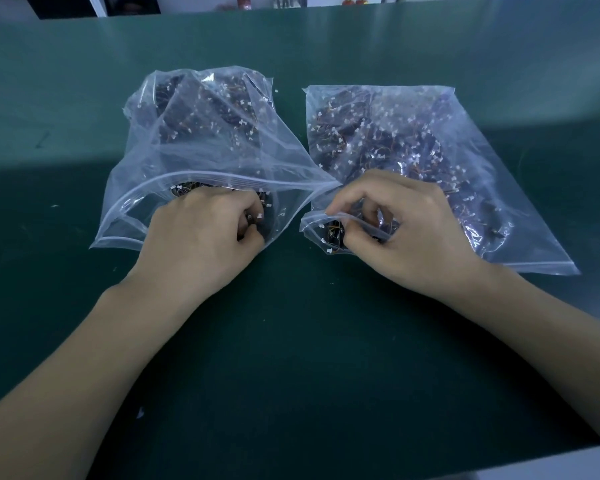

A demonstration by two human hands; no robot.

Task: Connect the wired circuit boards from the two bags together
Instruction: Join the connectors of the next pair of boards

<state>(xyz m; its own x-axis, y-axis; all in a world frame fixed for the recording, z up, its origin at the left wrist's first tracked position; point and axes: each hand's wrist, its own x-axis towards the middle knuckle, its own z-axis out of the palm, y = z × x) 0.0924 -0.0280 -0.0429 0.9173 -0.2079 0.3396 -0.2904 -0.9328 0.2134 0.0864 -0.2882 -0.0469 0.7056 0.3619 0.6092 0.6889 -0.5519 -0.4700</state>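
Evidently each hand works its own bag: the left hand [219, 233], in the mouth of the clear zip-top plastic bag left of centre [187, 140], pinches a dark wired circuit board [253, 220], while the right hand [392, 230] curls round another dark board [333, 235] at the mouth of the matching right-hand bag [413, 140], the two boards near, facing across the green mat [291, 341].

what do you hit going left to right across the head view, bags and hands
left bag → left hand, reaching into its open mouth → right hand, fingers at the mouth of the other bag → right bag, all on the green table
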